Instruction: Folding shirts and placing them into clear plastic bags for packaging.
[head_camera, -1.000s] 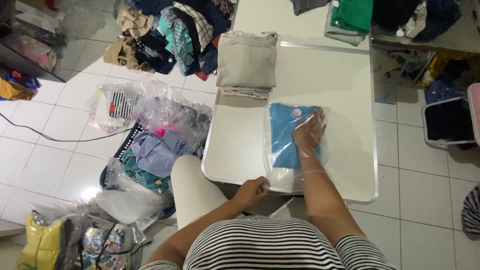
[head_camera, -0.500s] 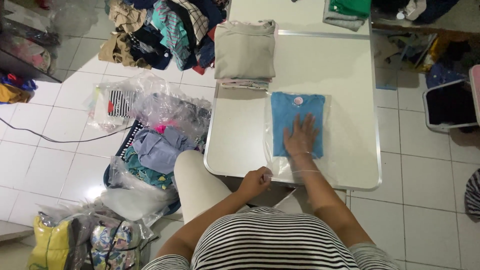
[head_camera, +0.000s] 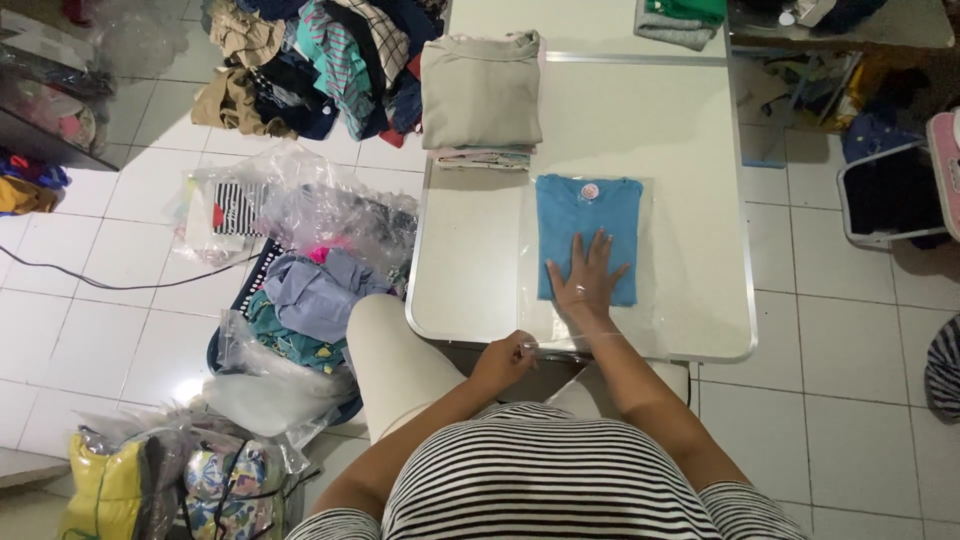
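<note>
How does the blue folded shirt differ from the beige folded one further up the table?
The blue shirt lies inside a clear plastic bag; the beige shirt is unbagged. The blue one lies alone on the table; the beige one tops a small stack. The right hand lies flat on the blue one while the left hand pinches the bag's edge; nothing touches the beige one. Both are folded flat.

Glossy plastic bag (head_camera: 655, 300), blue cloth shirt (head_camera: 588, 225)
</note>
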